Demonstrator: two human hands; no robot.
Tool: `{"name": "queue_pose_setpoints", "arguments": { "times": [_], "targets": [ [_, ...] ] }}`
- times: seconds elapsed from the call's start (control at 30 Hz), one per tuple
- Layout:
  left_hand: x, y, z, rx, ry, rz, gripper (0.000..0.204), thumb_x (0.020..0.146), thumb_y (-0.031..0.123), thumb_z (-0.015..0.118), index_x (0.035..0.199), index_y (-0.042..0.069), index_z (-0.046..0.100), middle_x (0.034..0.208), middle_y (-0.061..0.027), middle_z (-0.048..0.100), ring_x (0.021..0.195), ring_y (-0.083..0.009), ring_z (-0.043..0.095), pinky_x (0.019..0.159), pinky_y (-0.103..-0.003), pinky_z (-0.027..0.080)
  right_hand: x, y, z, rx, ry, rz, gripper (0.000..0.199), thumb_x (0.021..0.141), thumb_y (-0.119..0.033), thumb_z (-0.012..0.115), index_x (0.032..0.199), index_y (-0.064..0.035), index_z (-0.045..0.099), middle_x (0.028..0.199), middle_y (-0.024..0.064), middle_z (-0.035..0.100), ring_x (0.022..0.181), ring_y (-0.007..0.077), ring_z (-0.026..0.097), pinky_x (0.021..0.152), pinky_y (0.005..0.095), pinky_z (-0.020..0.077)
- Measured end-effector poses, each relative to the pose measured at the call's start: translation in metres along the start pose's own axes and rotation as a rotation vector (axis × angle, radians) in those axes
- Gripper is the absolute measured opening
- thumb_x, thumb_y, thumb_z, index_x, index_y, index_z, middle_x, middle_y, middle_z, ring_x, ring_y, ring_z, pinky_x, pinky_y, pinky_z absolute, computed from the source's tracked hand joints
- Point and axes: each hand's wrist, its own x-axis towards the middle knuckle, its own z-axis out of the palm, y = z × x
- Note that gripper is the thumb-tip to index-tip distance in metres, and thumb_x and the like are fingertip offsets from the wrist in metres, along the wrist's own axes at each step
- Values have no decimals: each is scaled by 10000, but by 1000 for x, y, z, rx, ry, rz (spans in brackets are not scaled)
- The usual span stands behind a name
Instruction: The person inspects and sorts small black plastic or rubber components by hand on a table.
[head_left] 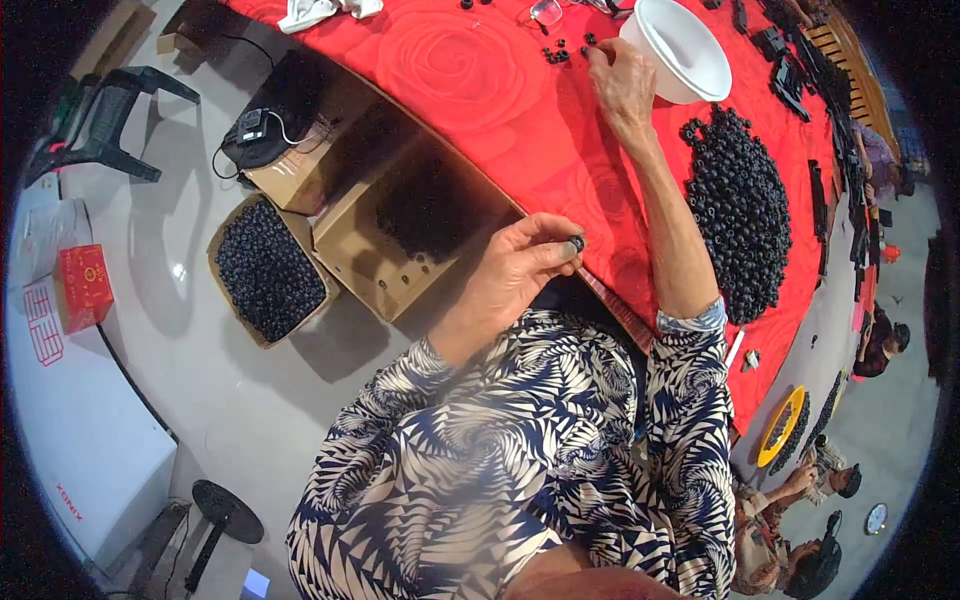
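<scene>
My left hand [505, 275] is over the table's near edge, thumb and forefinger pinched on a small round black part [577, 243]. Out over the red cloth reaches my right hand [624, 88], its fingers curled down beside a few loose black parts [562, 54]. Whatever lies under those fingertips is too small to make out. Just right of that hand stands a white bowl [690, 60], its inside pale. A large heap of small black ring-like parts [738, 215] spreads on the cloth to the right of my right forearm.
Left of the table, an open cardboard box [350, 240] holds some black parts; a smaller carton [232, 222] beside it is full of them. Glasses [546, 12] lie at the far side. Dark strips [790, 85] line the right. Other people [815, 475] sit beyond, near a yellow tray [767, 450].
</scene>
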Motion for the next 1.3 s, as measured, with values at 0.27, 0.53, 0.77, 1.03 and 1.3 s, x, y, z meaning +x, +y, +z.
{"name": "queue_pose_setpoints", "arguments": {
  "times": [0.27, 0.53, 0.77, 1.03, 1.3],
  "targets": [
    [3, -2, 1, 23, 46, -29, 183, 805, -24, 565, 983, 0, 597, 969, -89, 625, 915, -168, 593, 861, -286, 475, 4, -13, 1, -134, -102, 44, 249, 745, -189, 550, 843, 14, 655, 787, 220, 628, 770, 382, 612, 688, 432, 478],
    [6, -9, 4, 46, 50, -75, 168, 818, -19, 562, 979, 6, 600, 927, -72, 623, 856, -147, 592, 795, -255, 474, -16, 14, -15, -5, -144, -25, 224, 748, -146, 541, 869, 9, 646, 779, 238, 618, 768, 361, 626, 700, 416, 482],
    [2, -7, 0, 71, 49, -88, 175, 807, -20, 566, 977, -6, 602, 961, -92, 623, 915, -170, 591, 856, -289, 476, -21, 17, -23, 146, -98, -29, 237, 743, -136, 535, 901, -8, 656, 779, 206, 634, 743, 335, 634, 716, 384, 483],
    [4, -6, 8, 89, 80, -64, 164, 830, -2, 552, 990, -14, 586, 875, -85, 620, 791, -137, 592, 733, -229, 478, 5, 14, -3, -7, -131, 8, 236, 716, -179, 544, 802, 10, 656, 741, 230, 614, 717, 373, 615, 684, 431, 481],
    [5, -6, 5, 72, 69, -48, 158, 829, 5, 560, 983, -10, 591, 872, -86, 626, 774, -139, 595, 728, -233, 482, 5, -4, -11, -97, -180, -43, 212, 655, -155, 568, 711, 48, 594, 688, 277, 576, 708, 425, 586, 652, 488, 460]
  ]
}}
